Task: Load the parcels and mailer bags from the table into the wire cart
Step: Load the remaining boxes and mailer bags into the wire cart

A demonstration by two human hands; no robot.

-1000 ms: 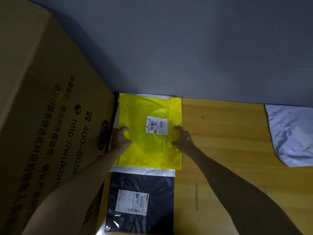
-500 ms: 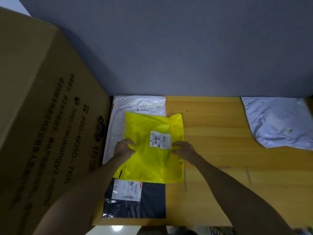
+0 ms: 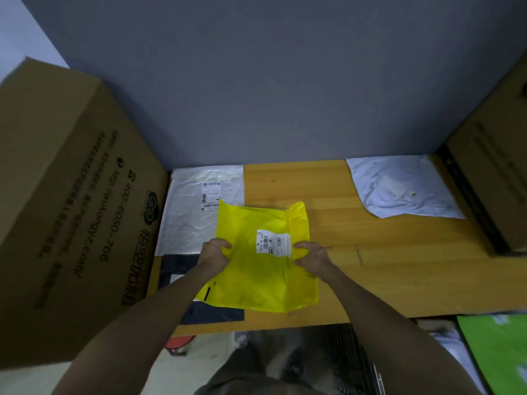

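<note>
While your left hand (image 3: 216, 251) pinches the left edge of the yellow mailer bag (image 3: 256, 269) and your right hand (image 3: 310, 259) clamps its right edge just beside the white shipping label (image 3: 273, 242), the bag hangs between them over the near part of the wooden table (image 3: 399, 269), its surface crumpled where your fingers bite in. You hold it with both forearms stretched forward from the bottom of the view. Under its near left corner lies a black mailer bag (image 3: 182, 262), flat on the table and partly covered by your left forearm and by the yellow bag. Behind that, against the grey wall (image 3: 285, 81), you have a white mailer bag (image 3: 194, 212) lying flat with a printed label facing up; the yellow bag's far left corner overlaps it. To your left a large cardboard box (image 3: 71, 209) with black printing stands tight beside these bags. Across the bare wood to your right, another white mailer bag (image 3: 399, 189) lies wrinkled near the wall, and a second cardboard box (image 3: 496, 166) sits just past it at the right edge. Below the table's near edge you can see dark wire bars of the cart (image 3: 350, 360), blurred, and a green bag (image 3: 502, 352) at the lower right.
</note>
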